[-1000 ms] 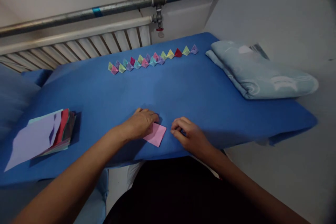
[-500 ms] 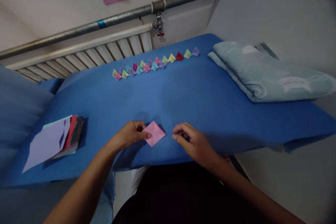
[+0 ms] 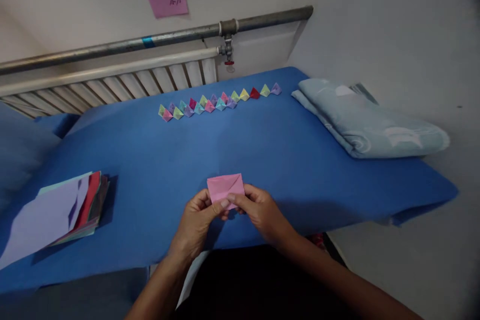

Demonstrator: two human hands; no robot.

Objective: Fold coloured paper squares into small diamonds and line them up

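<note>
A folded square of pink paper (image 3: 225,185) is held up just over the near part of the blue-covered bed (image 3: 157,160). Crease lines run across its face. My left hand (image 3: 200,215) pinches its lower left side, thumb on the front and fingers behind. From the other side my right hand (image 3: 260,207) is closed on the lower right, its thumb tip beside the left thumb. The fingers behind the paper are partly hidden.
Small folded paper shapes (image 3: 209,106) in many colours stand in rows near the back. A stack of coloured paper (image 3: 48,210) lies at the left. A folded pale blanket (image 3: 371,120) sits at the right. Behind the bed are a radiator (image 3: 142,80) and a pipe (image 3: 183,35).
My right hand has come left and taken hold of the pink paper. The paper has turned from a diamond to edges roughly level. The camera view has tilted up a little.
</note>
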